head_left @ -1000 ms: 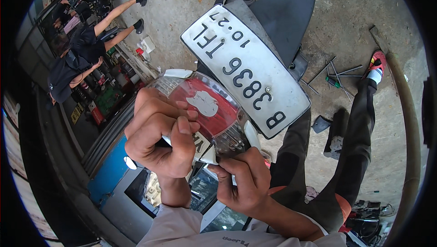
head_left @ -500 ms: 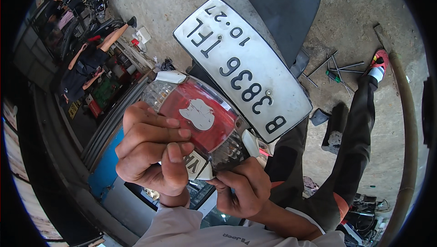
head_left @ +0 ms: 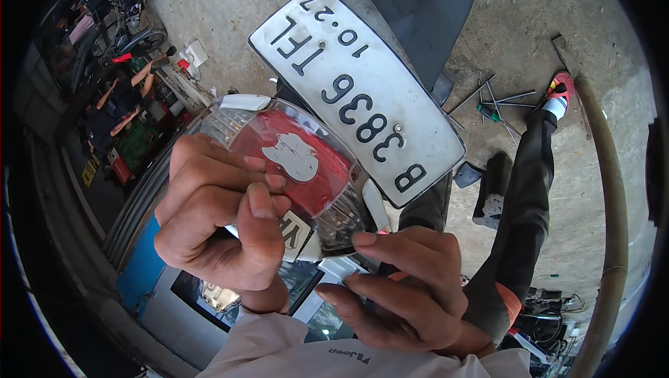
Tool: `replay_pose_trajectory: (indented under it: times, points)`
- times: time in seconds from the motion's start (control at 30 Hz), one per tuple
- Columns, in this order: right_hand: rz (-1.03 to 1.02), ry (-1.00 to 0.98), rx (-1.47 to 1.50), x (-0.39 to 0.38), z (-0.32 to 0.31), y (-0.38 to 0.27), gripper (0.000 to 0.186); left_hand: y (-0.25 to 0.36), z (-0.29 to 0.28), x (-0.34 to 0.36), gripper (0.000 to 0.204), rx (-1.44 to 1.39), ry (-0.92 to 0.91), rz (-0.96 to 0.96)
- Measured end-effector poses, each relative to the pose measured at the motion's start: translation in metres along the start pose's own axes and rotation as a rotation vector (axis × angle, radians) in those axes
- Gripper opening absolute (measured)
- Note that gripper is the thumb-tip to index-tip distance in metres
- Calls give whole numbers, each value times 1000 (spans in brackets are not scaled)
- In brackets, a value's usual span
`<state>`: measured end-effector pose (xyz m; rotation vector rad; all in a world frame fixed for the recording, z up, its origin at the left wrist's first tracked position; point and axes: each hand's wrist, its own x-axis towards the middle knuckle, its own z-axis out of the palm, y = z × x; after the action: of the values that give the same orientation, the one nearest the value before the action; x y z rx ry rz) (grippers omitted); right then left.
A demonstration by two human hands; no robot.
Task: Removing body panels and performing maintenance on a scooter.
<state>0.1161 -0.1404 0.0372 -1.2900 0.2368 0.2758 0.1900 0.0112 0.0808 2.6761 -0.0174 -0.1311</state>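
The tail lamp [head_left: 296, 169], a red lens with clear ribbed ends and a pale patch at its middle, sits just left of the picture's centre, mounted on the rear of a motorcycle directly beneath the white number plate [head_left: 355, 92]. Its long axis runs from about ten o'clock down to four o'clock, parallel to the plate's lower edge, and the plate overlaps it on the one o'clock side. From the lamp, the left hand [head_left: 216, 221] lies at seven o'clock and is the nearer one: its fingers are curled together over the lamp's lower-left edge, thumb pressed up against the lens side, so it grips the housing rather than merely touching it. The right hand [head_left: 404, 287] lies at five o'clock from the lamp, fingers loosely spread and pointing toward nine o'clock, the index fingertip touching the clear lower-right end of the lens; whether it pinches anything small beneath that tip cannot be told. Between the two hands a white panel of the bodywork [head_left: 341, 266] shows. Farther out, at two o'clock, loose metal tools [head_left: 491, 99] lie on the concrete floor [head_left: 230, 22], and a person's dark trouser leg [head_left: 529, 197] stands at three o'clock. At ten o'clock, well apart, another person [head_left: 118, 103] crouches beside parked bicycles.
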Motion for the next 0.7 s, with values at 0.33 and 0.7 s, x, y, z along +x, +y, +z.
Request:
replay_pose_trajectory:
  times: [0.33,0.7]
  points:
    - [-218,147,42,-8,50,25,36,-5,-1,0,6,-41,31,54]
    - [-308,226,38,-9,48,41,35,-3,-1,-5,21,25,-72,-5]
